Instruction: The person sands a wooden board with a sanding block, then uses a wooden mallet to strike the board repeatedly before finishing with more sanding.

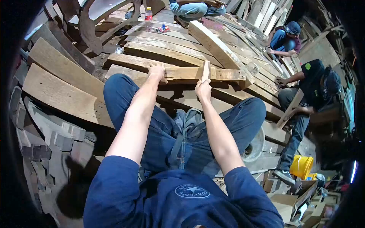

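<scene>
Across the boards in front of me lies a wooden piece (182,73) with a paler section toward its right end. My left hand (157,73) is closed over its left part, fingers wrapped on the top and edge. A narrow, light wooden stick (206,70) stands up from my right hand (203,89), whose fingers are wrapped round its lower end. The stick overlaps the wooden piece in view; whether the two touch is unclear. Just beyond, a thick beam (216,45) rests at a slant on the boards.
Curved planks (64,91) are stacked at the left. A bottle (148,15) stands beyond the boards. One person (310,91) sits close at the right, another (287,41) crouches farther back, a third (195,9) at the top. A yellow bucket (301,166) is lower right.
</scene>
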The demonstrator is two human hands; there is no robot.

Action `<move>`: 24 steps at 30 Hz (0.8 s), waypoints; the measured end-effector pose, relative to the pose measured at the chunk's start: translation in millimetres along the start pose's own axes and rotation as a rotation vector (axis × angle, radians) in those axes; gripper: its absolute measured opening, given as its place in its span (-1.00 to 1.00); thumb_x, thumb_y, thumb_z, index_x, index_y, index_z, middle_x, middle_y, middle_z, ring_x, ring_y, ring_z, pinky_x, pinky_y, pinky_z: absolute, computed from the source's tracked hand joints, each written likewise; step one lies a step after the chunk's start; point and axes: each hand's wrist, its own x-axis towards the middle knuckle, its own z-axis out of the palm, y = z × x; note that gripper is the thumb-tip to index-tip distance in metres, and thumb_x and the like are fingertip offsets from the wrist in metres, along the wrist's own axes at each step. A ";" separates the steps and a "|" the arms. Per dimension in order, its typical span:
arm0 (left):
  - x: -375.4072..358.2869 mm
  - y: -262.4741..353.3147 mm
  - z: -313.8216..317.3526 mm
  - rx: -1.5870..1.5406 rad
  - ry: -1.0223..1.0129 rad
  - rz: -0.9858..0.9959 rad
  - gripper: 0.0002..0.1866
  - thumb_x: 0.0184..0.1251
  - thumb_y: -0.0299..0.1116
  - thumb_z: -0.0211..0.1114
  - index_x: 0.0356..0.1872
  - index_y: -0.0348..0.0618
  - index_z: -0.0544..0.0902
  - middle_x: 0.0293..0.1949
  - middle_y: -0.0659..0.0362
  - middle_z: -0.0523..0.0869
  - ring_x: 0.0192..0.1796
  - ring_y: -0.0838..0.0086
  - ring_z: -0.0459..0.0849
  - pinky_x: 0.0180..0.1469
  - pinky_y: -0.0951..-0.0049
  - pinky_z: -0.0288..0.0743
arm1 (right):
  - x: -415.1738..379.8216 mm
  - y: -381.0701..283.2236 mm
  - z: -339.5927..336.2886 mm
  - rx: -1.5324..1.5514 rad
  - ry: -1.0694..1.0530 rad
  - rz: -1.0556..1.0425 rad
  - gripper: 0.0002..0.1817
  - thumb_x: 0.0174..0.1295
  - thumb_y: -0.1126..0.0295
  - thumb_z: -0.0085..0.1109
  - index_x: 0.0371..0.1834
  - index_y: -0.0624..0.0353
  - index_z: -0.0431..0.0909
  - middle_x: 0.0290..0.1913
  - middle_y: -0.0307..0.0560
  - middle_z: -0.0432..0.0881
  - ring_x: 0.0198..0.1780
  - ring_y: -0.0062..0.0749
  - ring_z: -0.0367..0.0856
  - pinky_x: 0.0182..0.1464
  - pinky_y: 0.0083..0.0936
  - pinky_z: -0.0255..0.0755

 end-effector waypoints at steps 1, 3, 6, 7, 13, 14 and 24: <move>-17.2 0.2 -3.2 0.008 0.124 -0.071 0.30 -0.29 0.07 0.67 0.53 -0.05 0.07 0.49 -0.06 0.23 0.49 -0.15 0.23 0.29 -0.50 0.25 | -2.8 -2.4 -0.4 0.002 0.016 0.008 -0.54 0.41 0.06 -0.03 0.07 0.27 0.26 -0.24 0.43 0.68 -0.16 0.36 0.69 -0.11 0.09 0.58; -8.7 -10.8 11.8 -0.150 0.199 -0.106 0.19 -0.23 -0.02 0.67 0.49 -0.01 0.14 0.46 0.03 0.27 0.47 -0.17 0.22 0.29 -0.42 0.30 | -9.7 -6.3 1.1 0.075 0.052 0.008 -0.55 0.41 0.07 -0.03 0.06 0.26 0.25 -0.24 0.43 0.68 -0.15 0.35 0.69 -0.11 0.09 0.58; 8.0 -31.4 26.2 -0.172 0.262 -0.058 0.06 -0.19 -0.25 0.67 0.42 -0.07 0.22 0.40 0.01 0.31 0.42 -0.11 0.32 0.30 -0.29 0.38 | -9.5 -17.5 -2.0 0.061 0.025 0.073 -0.57 0.41 0.11 -0.03 0.05 0.28 0.24 -0.24 0.42 0.69 -0.14 0.32 0.70 -0.11 0.09 0.58; 4.8 -36.2 30.1 -0.250 0.280 0.006 0.04 -0.19 -0.28 0.66 0.40 -0.11 0.25 0.39 -0.03 0.33 0.39 -0.08 0.38 0.31 -0.17 0.41 | -9.9 -19.7 2.2 0.069 0.030 0.086 -0.56 0.41 0.10 -0.02 0.05 0.29 0.24 -0.24 0.42 0.69 -0.15 0.32 0.70 -0.11 0.09 0.59; -3.7 -47.9 35.1 -0.313 0.397 0.164 -0.04 -0.22 -0.28 0.64 0.32 -0.27 0.37 0.26 -0.18 0.45 0.30 -0.07 0.47 0.33 0.13 0.46 | -60.1 -50.7 25.3 -0.115 -0.325 -0.243 -0.58 0.40 0.07 -0.01 0.02 0.22 0.24 -0.25 0.42 0.69 -0.18 0.33 0.71 -0.08 0.10 0.59; 0.7 -51.4 38.0 -0.330 0.415 0.184 -0.05 -0.23 -0.28 0.63 0.32 -0.26 0.38 0.25 -0.18 0.46 0.29 -0.06 0.49 0.32 0.11 0.47 | -64.0 -52.4 27.6 -0.137 -0.378 -0.331 -0.57 0.39 0.07 0.00 0.03 0.22 0.25 -0.24 0.43 0.69 -0.19 0.33 0.71 -0.08 0.11 0.59; 7.1 -59.9 38.4 -0.308 0.481 0.241 -0.01 -0.34 -0.23 0.67 0.30 -0.25 0.47 0.25 -0.17 0.51 0.27 0.01 0.53 0.31 0.16 0.48 | -36.7 -32.2 11.6 -0.039 -0.101 -0.136 -0.55 0.41 0.08 -0.01 0.02 0.30 0.25 -0.32 0.45 0.67 -0.26 0.36 0.70 -0.19 0.16 0.58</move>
